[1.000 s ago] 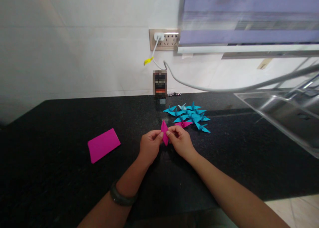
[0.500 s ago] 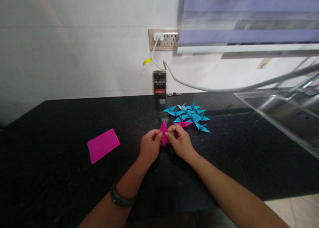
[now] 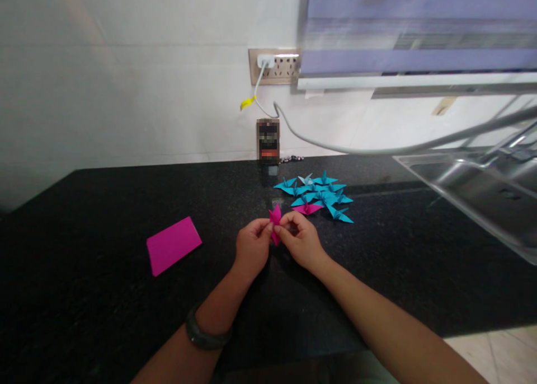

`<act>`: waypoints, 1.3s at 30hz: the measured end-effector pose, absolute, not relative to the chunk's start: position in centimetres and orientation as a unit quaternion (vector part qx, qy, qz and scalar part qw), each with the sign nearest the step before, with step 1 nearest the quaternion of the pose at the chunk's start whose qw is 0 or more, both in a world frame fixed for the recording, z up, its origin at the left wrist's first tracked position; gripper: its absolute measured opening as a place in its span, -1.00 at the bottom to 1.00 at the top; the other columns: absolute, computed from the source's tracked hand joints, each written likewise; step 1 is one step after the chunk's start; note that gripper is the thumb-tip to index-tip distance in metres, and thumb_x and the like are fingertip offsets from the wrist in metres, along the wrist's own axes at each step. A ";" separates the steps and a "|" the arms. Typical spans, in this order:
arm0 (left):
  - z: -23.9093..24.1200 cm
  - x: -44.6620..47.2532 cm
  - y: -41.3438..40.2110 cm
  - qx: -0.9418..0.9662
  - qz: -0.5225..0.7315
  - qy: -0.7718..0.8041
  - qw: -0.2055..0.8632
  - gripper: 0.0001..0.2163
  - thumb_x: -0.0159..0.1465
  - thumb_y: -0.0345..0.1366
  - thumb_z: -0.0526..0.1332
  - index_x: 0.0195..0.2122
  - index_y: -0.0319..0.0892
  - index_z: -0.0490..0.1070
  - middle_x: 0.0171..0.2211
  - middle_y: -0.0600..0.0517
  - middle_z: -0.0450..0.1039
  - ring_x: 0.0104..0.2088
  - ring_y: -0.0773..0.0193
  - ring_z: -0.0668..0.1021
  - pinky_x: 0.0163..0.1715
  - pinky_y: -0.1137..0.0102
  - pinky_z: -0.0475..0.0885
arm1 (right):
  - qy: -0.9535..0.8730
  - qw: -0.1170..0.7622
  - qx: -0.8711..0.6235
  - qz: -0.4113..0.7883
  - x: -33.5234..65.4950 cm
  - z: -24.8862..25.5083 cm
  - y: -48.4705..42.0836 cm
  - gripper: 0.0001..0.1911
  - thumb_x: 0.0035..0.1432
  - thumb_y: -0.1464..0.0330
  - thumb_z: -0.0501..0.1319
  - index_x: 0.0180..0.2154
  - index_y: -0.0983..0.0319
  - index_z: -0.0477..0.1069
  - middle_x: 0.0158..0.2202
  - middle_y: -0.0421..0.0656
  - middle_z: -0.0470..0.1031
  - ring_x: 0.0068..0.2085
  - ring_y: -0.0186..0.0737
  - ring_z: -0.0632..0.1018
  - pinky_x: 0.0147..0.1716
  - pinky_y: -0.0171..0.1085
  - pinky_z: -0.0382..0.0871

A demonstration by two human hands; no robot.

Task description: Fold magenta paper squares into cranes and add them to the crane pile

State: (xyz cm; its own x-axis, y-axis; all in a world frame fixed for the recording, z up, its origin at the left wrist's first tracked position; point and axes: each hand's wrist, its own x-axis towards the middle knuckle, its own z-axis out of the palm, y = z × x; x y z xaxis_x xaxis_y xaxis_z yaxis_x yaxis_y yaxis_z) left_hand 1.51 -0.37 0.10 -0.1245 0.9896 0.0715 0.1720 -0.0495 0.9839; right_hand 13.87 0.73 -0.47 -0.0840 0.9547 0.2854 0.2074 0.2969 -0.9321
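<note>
A partly folded piece of pink origami paper (image 3: 276, 211) stands upright between my two hands, above the dark countertop (image 3: 104, 205). My left hand (image 3: 254, 243) pinches its left edge between thumb and fingers. From the other side, my right hand (image 3: 302, 239) grips it, the thumb laid across the front of the fold. Just beyond my right hand lies a finished pink paper crane (image 3: 307, 209). Several blue paper cranes (image 3: 322, 196) sit close together behind that one, with a paler crane (image 3: 306, 179) among them.
To the left lies a stack of pink paper sheets (image 3: 174, 246). A phone-like device (image 3: 268, 142), blurred out, leans on the wall beside a beaded strand (image 3: 292, 159). A white cable (image 3: 327, 146) runs from the wall socket (image 3: 274, 66) to the right. A metal sink (image 3: 495, 188) is at the right.
My right thumb has moved left, over the front of the pink paper. The paper's upper part now shows a split tip. My left hand has stayed in place.
</note>
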 end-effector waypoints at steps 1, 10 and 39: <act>0.1 1.5 -0.4 0.521 0.503 0.558 0.406 -0.82 0.09 -0.26 0.16 -0.38 -0.25 0.47 -0.52 0.04 0.47 -0.52 0.32 0.48 -0.48 0.45 0.38 | -0.632 0.497 -0.457 0.380 13.9 -0.5 0.7 -0.92 -0.01 0.36 0.18 -0.45 0.22 0.29 -0.56 -0.28 0.27 -0.54 -0.39 0.31 -0.56 -0.38 0.23; -0.2 1.5 -0.3 0.496 0.519 0.566 0.406 -0.79 0.09 -0.22 0.16 -0.37 -0.26 0.45 -0.55 0.04 0.46 -0.54 0.31 0.49 -0.50 0.43 0.40 | -0.664 0.484 -0.459 0.337 14.2 -0.2 0.8 -0.90 0.03 0.37 0.14 -0.48 0.25 0.35 -0.50 -0.22 0.32 -0.49 -0.37 0.34 -0.50 -0.36 0.24; 0.4 1.6 -0.6 0.584 0.458 0.581 0.334 -0.81 0.13 -0.24 0.12 -0.44 -0.21 0.46 -0.53 0.04 0.48 -0.51 0.30 0.50 -0.47 0.44 0.37 | -0.775 0.451 -0.441 0.039 14.0 0.6 0.6 -0.77 0.12 0.44 0.07 -0.55 0.25 0.38 -0.47 -0.13 0.39 -0.42 -0.33 0.42 -0.41 -0.37 0.32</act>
State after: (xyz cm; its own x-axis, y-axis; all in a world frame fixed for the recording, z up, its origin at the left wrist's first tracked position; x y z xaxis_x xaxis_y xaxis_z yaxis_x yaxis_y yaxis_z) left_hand 1.59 -0.65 0.40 -0.0949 0.9846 0.1469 0.3722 -0.1018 0.9225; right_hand 14.01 0.55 0.56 -0.2039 0.7189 0.6646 0.6481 0.6079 -0.4587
